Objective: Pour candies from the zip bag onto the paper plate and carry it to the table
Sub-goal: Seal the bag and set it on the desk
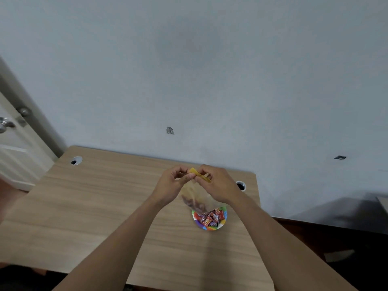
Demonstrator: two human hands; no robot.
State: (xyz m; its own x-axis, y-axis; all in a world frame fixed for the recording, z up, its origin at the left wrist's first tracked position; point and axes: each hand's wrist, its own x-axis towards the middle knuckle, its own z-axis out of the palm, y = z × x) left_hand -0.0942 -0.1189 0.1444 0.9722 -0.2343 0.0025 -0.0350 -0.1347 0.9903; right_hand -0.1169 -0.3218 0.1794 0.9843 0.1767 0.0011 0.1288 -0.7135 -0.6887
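- Left grip and right grip: I see both pinched shut on the yellow strip of the zip bag, held above the tabletop.
- Zip bag: clear, hanging down, a few candies inside.
- Paper plate: on the tabletop just below the bag, holding wrapped candies.

Two bare forearms, no sleeves in view — left hand, right hand ungloved — wrists bare.
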